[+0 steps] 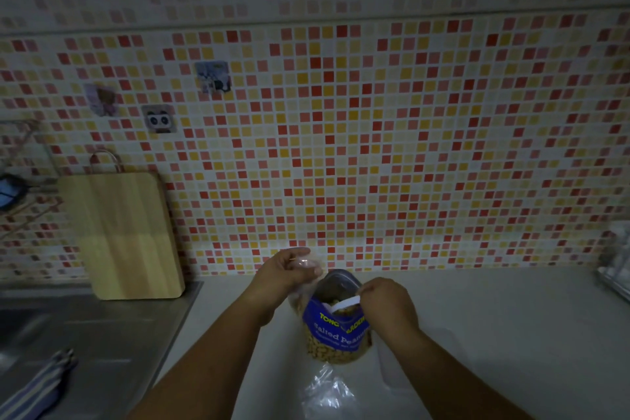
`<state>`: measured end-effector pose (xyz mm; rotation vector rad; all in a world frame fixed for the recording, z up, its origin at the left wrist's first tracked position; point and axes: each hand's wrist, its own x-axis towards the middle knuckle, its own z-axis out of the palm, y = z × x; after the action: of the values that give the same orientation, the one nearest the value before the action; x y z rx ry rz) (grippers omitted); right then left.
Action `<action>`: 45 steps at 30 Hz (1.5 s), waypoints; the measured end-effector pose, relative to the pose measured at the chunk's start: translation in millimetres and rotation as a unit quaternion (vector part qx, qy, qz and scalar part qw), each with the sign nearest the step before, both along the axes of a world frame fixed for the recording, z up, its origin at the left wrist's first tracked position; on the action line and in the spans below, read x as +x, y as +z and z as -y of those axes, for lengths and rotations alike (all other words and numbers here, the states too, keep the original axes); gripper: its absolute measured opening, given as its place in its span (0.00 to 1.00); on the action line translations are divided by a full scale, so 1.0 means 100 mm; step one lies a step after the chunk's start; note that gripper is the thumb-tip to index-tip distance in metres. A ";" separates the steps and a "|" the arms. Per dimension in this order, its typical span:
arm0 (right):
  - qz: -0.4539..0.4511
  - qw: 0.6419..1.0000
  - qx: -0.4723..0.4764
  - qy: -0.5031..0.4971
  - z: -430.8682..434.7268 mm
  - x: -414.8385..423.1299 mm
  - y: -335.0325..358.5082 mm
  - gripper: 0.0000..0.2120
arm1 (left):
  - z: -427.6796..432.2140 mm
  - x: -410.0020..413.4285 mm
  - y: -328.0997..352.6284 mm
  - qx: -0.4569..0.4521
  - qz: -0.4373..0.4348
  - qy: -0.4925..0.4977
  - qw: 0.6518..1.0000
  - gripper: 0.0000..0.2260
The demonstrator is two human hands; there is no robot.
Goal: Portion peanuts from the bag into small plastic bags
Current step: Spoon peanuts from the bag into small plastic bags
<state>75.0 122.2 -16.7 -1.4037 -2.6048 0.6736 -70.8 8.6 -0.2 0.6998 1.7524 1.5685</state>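
Observation:
A blue bag of salted peanuts (337, 331) stands upright on the white counter (494, 334), its top open and peanuts showing through a clear lower window. My left hand (284, 271) grips the top of a small clear plastic bag (301, 300) that hangs beside the peanut bag's left side. My right hand (385, 298) holds a white scoop (346, 304) dipped into the peanut bag's mouth. Another small clear plastic bag (329, 392) lies flat on the counter in front of the peanut bag.
A steel sink (68, 334) fills the left, with a striped blue cloth (37, 389) on it. A wooden cutting board (126, 235) leans on the mosaic tile wall. A clear flat item (416, 361) lies right of the peanut bag. A rack (613, 269) sits far right.

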 end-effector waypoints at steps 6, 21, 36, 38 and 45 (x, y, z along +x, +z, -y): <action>0.124 0.988 0.064 0.061 -0.19 0.09 0.00 0.16 | 0.05 -0.11 0.04 0.023 -0.013 0.031 0.999 0.12; 0.002 0.997 -0.043 -0.071 -0.53 0.34 0.41 0.17 | -0.07 0.09 0.18 -0.168 -0.392 -0.061 0.902 0.25; -0.151 0.982 0.066 0.093 -0.24 0.08 0.71 0.10 | -0.32 0.30 0.16 -0.169 -0.409 -0.072 0.894 0.24; -0.146 0.940 0.229 0.208 -0.14 0.07 0.83 0.08 | -0.31 0.29 0.15 -0.139 -0.375 -0.038 0.916 0.23; -0.236 0.803 0.504 0.212 -0.13 0.27 1.14 0.08 | -0.16 0.15 0.11 0.007 -0.105 0.028 0.994 0.11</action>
<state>102.2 135.4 97.4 -0.2739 -2.2083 -0.3332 -55.9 24.2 10.5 0.8564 1.9299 1.5954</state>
